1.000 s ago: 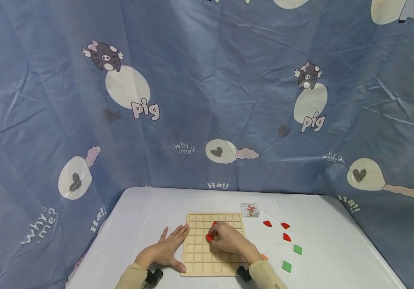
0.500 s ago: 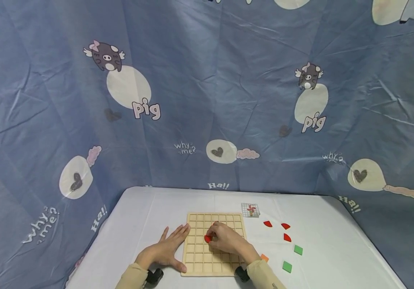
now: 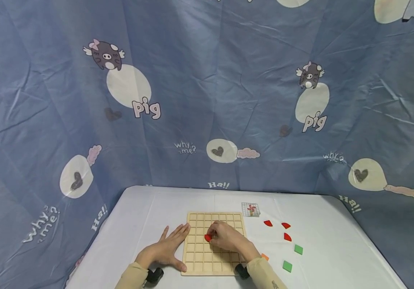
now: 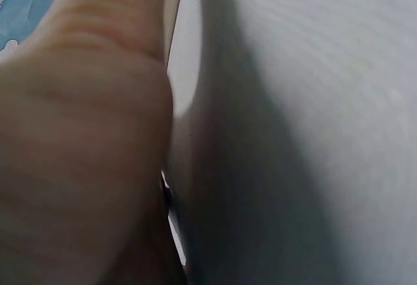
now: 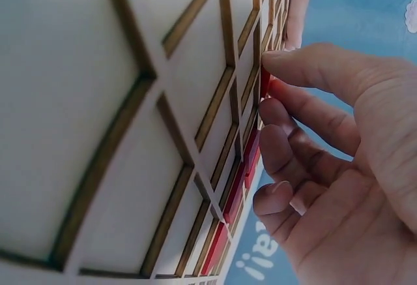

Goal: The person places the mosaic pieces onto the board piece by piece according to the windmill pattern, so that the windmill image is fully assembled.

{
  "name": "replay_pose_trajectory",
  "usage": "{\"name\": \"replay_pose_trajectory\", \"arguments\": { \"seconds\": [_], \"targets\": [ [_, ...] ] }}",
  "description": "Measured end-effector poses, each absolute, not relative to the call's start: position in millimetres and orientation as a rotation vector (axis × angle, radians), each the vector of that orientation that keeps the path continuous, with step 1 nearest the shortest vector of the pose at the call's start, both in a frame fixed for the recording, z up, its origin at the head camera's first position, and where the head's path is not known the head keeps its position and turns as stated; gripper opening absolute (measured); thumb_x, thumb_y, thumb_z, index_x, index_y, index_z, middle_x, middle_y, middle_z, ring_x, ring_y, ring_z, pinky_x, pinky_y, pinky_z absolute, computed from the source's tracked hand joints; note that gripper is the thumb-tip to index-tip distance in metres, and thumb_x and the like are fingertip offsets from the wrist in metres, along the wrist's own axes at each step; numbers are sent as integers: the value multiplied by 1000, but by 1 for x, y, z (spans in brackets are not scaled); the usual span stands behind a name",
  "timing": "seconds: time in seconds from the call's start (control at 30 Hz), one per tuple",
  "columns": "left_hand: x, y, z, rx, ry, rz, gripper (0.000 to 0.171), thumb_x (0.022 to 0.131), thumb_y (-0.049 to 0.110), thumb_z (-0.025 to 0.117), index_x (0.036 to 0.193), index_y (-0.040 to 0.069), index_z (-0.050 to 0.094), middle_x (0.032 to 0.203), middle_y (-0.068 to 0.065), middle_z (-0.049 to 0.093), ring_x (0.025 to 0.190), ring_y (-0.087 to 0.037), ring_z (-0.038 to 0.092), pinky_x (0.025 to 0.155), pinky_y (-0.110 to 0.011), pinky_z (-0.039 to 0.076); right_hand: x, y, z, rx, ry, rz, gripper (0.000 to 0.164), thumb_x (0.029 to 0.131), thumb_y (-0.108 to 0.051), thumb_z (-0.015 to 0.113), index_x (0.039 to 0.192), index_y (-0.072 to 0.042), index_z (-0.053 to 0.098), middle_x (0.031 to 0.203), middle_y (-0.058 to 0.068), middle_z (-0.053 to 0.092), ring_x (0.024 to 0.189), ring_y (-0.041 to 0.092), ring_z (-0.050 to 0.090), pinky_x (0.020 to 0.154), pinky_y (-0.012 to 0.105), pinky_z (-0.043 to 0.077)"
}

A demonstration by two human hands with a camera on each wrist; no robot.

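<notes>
My right hand [image 3: 225, 236] is over the middle of the wooden grid board [image 3: 194, 257], pinching a red quarter-circle tile [image 3: 208, 238] between thumb and index finger. In the right wrist view that red tile [image 5: 265, 83] stands at the grid's cells, partly covered by the fingertips. Several other red tiles [image 5: 253, 153] sit in cells beneath the curled fingers. My left hand [image 3: 167, 249] rests with its fingers spread at the board's left edge, fingertips and thumb touching the frame. The left wrist view holds mostly the side of that hand [image 4: 85, 135] and its shadow.
Right of the board, on the white table [image 3: 322, 237], lie loose red tiles [image 3: 287, 237], green squares [image 3: 287, 266] and an orange tile [image 3: 264, 257] partly behind the right forearm. A pattern card [image 3: 251, 209] lies past the board's upper right corner. Patterned blue cloth [image 3: 199, 100] hangs behind.
The red tile in my right hand has turned and settled slightly left against the board. The right hand has barely shifted; my left hand stays where it was.
</notes>
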State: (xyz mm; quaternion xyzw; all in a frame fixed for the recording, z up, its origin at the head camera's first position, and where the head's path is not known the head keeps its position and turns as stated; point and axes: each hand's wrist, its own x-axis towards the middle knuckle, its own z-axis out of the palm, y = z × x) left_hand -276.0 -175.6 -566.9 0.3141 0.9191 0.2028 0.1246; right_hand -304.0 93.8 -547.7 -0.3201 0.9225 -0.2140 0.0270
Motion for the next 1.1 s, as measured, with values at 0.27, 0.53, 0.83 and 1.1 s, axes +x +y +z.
{"name": "replay_pose_trajectory", "arguments": {
  "seconds": [0.27, 0.53, 0.83, 1.1],
  "targets": [
    [-276, -176, -570, 915, 2672, 594, 127, 66, 63, 78, 155, 5, 9, 163, -13, 6, 150, -37, 7, 113, -70, -6, -303, 92, -550, -999, 2854, -673, 12, 86, -21, 73, 97, -16, 70, 92, -10, 62, 81, 0, 54, 73, 18, 51],
    [-276, -177, -575, 916, 2654, 603, 126, 66, 63, 77, 155, 6, 8, 163, -12, 4, 150, -37, 5, 113, -70, -7, -300, 90, -550, -901, 2831, -698, 13, 86, -21, 73, 98, -16, 69, 90, -10, 60, 81, 1, 53, 71, 19, 51],
    [-276, -176, -573, 897, 2661, 605, 127, 65, 64, 77, 155, 7, 8, 164, -12, 4, 150, -36, 5, 113, -69, -7, -301, 93, -551, -999, 2864, -636, 13, 87, -19, 72, 99, -15, 69, 94, -8, 62, 86, 3, 57, 75, 20, 53],
    [-276, -175, -568, 886, 2676, 590, 128, 64, 64, 77, 155, 7, 9, 163, -12, 5, 150, -36, 6, 114, -69, -6, -305, 95, -548, -992, 2835, -713, 12, 89, -18, 69, 101, -14, 69, 93, -9, 63, 82, 0, 55, 73, 18, 52]
  ]
}}
